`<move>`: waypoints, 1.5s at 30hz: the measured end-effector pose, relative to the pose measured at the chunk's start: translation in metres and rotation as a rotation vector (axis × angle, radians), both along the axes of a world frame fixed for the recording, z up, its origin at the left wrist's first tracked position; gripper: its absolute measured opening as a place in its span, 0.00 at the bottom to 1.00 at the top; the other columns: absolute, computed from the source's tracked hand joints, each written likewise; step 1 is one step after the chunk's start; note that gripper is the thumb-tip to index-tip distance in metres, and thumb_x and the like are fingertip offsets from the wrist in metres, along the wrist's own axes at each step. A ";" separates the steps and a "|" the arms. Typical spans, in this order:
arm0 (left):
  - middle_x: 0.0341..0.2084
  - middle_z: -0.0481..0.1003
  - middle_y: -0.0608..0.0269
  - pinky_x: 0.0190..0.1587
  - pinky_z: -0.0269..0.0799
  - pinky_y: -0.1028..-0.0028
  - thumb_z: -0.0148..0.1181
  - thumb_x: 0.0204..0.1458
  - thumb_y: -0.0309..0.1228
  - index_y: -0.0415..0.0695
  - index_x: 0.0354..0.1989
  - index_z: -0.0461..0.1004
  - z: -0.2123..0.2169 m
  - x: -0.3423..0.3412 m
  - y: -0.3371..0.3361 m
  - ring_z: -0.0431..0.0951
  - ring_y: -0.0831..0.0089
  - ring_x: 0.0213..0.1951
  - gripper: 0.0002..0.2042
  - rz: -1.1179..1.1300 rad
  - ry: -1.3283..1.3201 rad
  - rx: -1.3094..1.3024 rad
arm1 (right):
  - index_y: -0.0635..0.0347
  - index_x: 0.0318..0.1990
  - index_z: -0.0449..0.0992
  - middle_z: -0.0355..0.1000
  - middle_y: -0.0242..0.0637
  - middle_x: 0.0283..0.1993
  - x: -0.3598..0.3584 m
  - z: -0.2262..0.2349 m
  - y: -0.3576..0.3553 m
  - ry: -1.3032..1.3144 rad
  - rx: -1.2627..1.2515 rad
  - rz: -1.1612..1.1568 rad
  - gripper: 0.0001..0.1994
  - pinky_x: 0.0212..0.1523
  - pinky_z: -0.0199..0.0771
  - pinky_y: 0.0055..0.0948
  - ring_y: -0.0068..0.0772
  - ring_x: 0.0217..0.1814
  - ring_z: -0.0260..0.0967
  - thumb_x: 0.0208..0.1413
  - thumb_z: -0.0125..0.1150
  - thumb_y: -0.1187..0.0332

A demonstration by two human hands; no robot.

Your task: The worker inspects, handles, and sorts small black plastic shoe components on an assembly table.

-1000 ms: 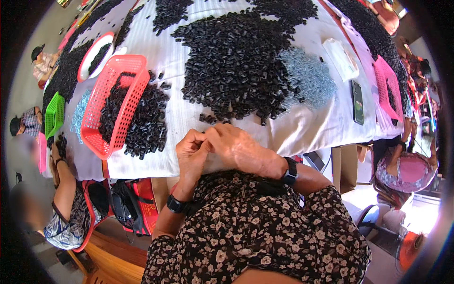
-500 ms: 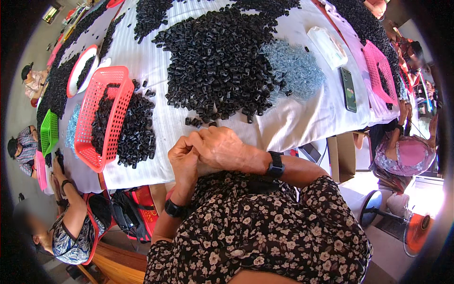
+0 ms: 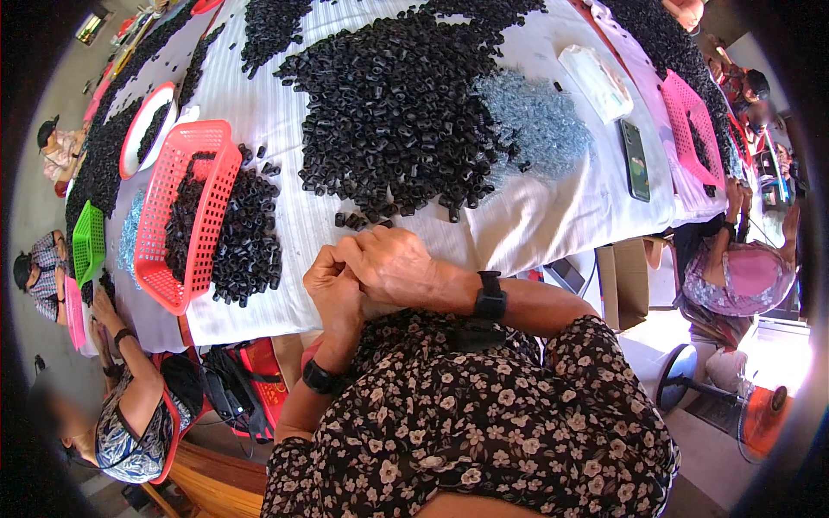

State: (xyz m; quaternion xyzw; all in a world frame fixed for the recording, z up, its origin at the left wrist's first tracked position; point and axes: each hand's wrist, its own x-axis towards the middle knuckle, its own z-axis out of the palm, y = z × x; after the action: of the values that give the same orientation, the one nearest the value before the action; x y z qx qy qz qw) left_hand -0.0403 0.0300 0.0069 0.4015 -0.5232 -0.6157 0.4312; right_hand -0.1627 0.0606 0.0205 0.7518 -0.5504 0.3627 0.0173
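Observation:
My left hand (image 3: 335, 289) and my right hand (image 3: 393, 266) meet at the table's near edge, fingers closed and pressed together. Whatever they pinch is hidden behind the fingers and knuckles. Just beyond the fingertips lie a few loose black plastic pieces, at the front of a big heap of small black plastic pieces (image 3: 389, 121). Against the heap's right side spreads a pile of small clear bluish pieces (image 3: 540, 129). To the left, a pink perforated basket (image 3: 220, 207) holds more black pieces, and a smaller black pile (image 3: 249, 237) lies beside it.
A phone (image 3: 635, 160) and a white packet (image 3: 596, 82) lie on the white cloth (image 3: 509, 233) at the right. Another pink basket (image 3: 691, 129) is farther right. A green basket (image 3: 89, 242) and a white bowl (image 3: 148, 129) stand left. Co-workers sit on both sides.
My hands stay together at the same place, with the right wrist turned slightly. The piles and baskets look unchanged.

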 end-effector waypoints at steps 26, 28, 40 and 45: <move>0.24 0.72 0.70 0.31 0.65 0.84 0.54 0.53 0.19 0.39 0.26 0.71 -0.008 -0.011 0.000 0.68 0.85 0.26 0.04 0.015 0.246 0.139 | 0.61 0.31 0.63 0.66 0.39 0.23 -0.008 0.002 0.003 -0.059 0.007 -0.010 0.14 0.23 0.69 0.35 0.40 0.23 0.68 0.40 0.60 0.66; 0.24 0.72 0.70 0.31 0.65 0.84 0.54 0.53 0.19 0.39 0.27 0.71 -0.004 -0.010 -0.002 0.68 0.84 0.26 0.04 0.010 0.267 0.165 | 0.61 0.32 0.63 0.66 0.40 0.23 -0.010 0.002 0.003 -0.118 0.015 0.008 0.13 0.23 0.69 0.36 0.41 0.23 0.68 0.41 0.59 0.67; 0.23 0.73 0.67 0.30 0.67 0.83 0.54 0.52 0.18 0.38 0.27 0.70 0.000 -0.007 -0.001 0.70 0.84 0.25 0.04 -0.097 0.307 0.200 | 0.68 0.38 0.64 0.63 0.34 0.20 -0.018 0.013 0.009 0.067 -0.038 -0.027 0.16 0.19 0.66 0.29 0.32 0.20 0.66 0.43 0.58 0.70; 0.22 0.72 0.69 0.27 0.63 0.85 0.54 0.53 0.18 0.39 0.25 0.70 -0.002 -0.011 0.002 0.68 0.86 0.23 0.06 -0.058 0.265 0.179 | 0.67 0.36 0.64 0.61 0.34 0.21 -0.013 0.005 0.009 0.137 -0.026 -0.075 0.13 0.18 0.66 0.28 0.31 0.20 0.65 0.41 0.54 0.72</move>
State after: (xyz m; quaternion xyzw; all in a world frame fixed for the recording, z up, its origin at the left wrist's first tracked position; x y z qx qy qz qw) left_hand -0.0514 0.0324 0.0052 0.3384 -0.4164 -0.7194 0.4412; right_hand -0.1758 0.0693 0.0258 0.7534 -0.5710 0.3166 0.0782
